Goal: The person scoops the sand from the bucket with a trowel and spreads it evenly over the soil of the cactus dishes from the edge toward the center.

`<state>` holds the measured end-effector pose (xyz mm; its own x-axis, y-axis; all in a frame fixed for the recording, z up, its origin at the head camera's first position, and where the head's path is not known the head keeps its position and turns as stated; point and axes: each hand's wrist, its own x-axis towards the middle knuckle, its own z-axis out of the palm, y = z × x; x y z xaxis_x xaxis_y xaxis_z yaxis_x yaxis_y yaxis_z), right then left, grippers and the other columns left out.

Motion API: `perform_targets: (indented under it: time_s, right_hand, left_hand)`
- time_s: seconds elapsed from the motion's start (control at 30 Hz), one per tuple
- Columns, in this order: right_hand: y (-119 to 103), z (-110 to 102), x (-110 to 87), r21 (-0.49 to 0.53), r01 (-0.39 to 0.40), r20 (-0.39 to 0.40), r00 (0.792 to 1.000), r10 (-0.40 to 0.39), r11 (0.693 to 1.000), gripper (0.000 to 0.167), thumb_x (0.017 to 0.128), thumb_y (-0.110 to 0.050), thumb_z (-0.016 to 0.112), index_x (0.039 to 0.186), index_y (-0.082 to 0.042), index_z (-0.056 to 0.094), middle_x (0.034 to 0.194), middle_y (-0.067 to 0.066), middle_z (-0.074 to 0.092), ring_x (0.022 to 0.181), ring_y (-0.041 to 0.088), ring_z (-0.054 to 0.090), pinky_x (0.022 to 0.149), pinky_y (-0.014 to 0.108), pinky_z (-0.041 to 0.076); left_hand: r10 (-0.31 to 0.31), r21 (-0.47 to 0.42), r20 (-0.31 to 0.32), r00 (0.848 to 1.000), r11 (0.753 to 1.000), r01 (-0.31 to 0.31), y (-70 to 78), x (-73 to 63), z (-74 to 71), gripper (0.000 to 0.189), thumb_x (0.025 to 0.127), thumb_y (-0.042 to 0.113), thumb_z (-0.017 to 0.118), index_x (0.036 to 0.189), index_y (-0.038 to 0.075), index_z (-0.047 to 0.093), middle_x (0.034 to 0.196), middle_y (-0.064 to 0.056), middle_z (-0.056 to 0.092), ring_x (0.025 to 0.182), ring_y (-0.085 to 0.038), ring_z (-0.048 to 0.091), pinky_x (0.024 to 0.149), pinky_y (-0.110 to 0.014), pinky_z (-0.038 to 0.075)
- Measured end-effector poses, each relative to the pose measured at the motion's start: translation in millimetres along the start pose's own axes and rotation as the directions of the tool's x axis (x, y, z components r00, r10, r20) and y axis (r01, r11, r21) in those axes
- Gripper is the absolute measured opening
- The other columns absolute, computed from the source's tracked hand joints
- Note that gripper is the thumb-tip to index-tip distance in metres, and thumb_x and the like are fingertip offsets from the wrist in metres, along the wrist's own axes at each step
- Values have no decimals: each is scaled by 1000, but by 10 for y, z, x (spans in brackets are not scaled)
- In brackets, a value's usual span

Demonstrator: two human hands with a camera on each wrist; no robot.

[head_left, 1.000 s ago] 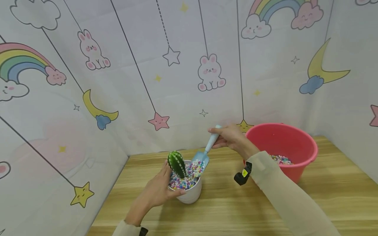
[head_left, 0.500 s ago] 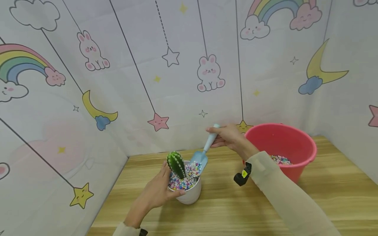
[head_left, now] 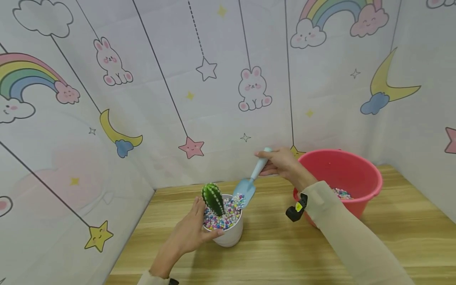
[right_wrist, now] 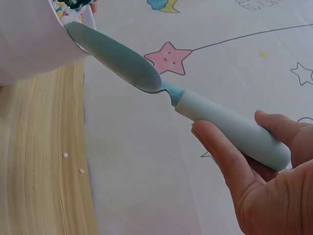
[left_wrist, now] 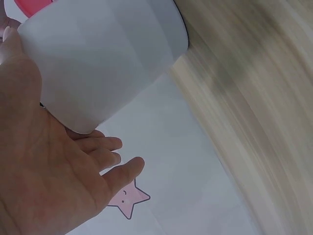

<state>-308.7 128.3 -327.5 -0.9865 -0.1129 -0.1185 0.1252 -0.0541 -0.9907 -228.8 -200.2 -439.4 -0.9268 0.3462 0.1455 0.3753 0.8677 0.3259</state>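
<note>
A white flowerpot point(head_left: 231, 236) holds a green cactus point(head_left: 212, 199) with pale dotted ribs, set in small multicoloured beads point(head_left: 218, 222). My left hand point(head_left: 187, 233) steadies the pot from its left side, thumb at the near rim and fingers round the far side. In the left wrist view the smooth pot wall fills the space beside the palm. My right hand point(head_left: 285, 164) grips the pale handle of a light-blue trowel point(right_wrist: 117, 61). Its blade tilts down to the pot's right rim, with a few beads at the tip.
To the right stands a red bucket point(head_left: 375, 188) with more beads point(head_left: 342, 193) inside, close by my right forearm. Two tiny white beads point(right_wrist: 65, 155) lie on the wooden table point(head_left: 278, 253). A cartoon-printed cloth point(head_left: 171, 99) hangs behind and at the sides.
The trowel and right hand have shifted slightly right, and fewer beads lie on the blade. Beads have slid into the pot. My left hand has stayed at the pot.
</note>
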Motion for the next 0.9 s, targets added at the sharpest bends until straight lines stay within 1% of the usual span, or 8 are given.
perform_targets:
  time_s: [0.17,0.23,0.4,0.5,0.57,0.67,0.8,0.9]
  right_hand:
    - [-41,15,4,-18,13,-14,1000,-14,1000,37,99,-21,74,122,6,64,80,9,78,77,25,81,79,44,67]
    - [-60,30,4,-30,26,-15,1000,-27,999,41,99,-22,74,127,7,63,80,8,78,78,25,82,80,44,66]
    - [-91,66,19,-61,60,-10,998,-61,996,45,99,-23,75,128,9,63,84,9,77,82,26,82,82,43,66]
    - [-103,95,32,-84,81,-5,997,-82,993,44,98,-25,76,126,7,64,89,11,78,88,29,82,81,42,67]
    - [-107,119,40,-103,98,1,995,-98,990,47,98,-26,77,128,8,64,94,13,77,91,31,82,82,42,67]
    - [-122,168,52,-122,127,10,992,-127,984,45,98,-27,77,125,8,66,96,13,77,92,31,82,82,43,66]
    - [-134,245,72,-130,186,57,982,-180,974,38,98,-26,77,120,4,69,98,13,76,88,26,82,84,42,67]
    - [-140,294,66,-132,249,126,964,-233,959,32,98,-25,77,118,0,72,109,19,76,90,25,80,86,42,66]
  left_hand:
    - [4,-4,-11,1000,1000,-4,-2,-7,8,120,84,76,71,166,5,20,172,-27,24,162,-44,19,122,-62,39]
    - [6,-4,-14,1000,1000,-6,-4,-9,13,118,84,76,72,165,7,21,173,-26,25,162,-45,20,122,-62,40]
    - [1,-12,-12,1000,1000,-1,-4,-9,17,118,84,76,71,166,8,21,173,-27,23,162,-45,20,122,-63,39]
    - [-4,-18,-8,1000,1000,4,-1,-10,17,118,84,76,71,166,8,20,173,-27,22,162,-45,19,122,-63,39]
    - [-7,-19,-5,1000,1000,7,1,-11,16,118,84,76,71,166,7,20,173,-27,22,162,-45,19,122,-63,39]
    - [-8,-18,0,1000,1000,8,6,-10,10,119,85,76,71,166,6,20,173,-27,21,162,-45,18,122,-63,39]
    - [-10,-20,8,1000,1000,10,4,-6,8,119,85,76,70,167,5,19,173,-28,20,162,-45,17,123,-63,38]
    - [-7,-13,10,1000,1000,7,-2,-7,10,119,85,76,70,166,5,19,173,-28,20,163,-44,17,124,-62,37]
